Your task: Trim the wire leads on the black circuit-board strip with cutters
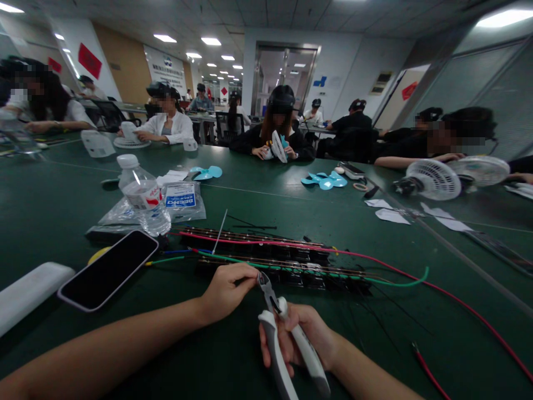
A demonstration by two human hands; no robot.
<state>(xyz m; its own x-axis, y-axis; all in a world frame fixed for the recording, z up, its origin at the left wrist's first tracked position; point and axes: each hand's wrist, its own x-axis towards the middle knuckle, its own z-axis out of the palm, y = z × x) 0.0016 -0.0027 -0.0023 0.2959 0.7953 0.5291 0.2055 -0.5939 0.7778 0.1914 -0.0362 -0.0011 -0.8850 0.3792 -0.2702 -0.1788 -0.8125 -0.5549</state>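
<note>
My right hand (312, 328) is wrapped around the grey-and-white handles of a pair of diagonal cutting pliers (270, 294), whose jaws point up and away from me. Beside the jaws, my left hand (229, 289) is closed in a pinch; what its fingertips hold is too small to make out. Just beyond both hands lie two long black strips (300, 272) with metal rods along them. A red wire (287, 243) and a green wire (241, 260) run along the strips. One pale cable tie (220, 232) sticks up from their left part.
Left of the strips are a phone (109, 270), a water bottle (144, 194) and plastic bags (183, 201). A short red wire (431, 369) lies at the lower right. Blue fan blades (325, 180) and fan parts (433, 179) are farther back, where several people sit working.
</note>
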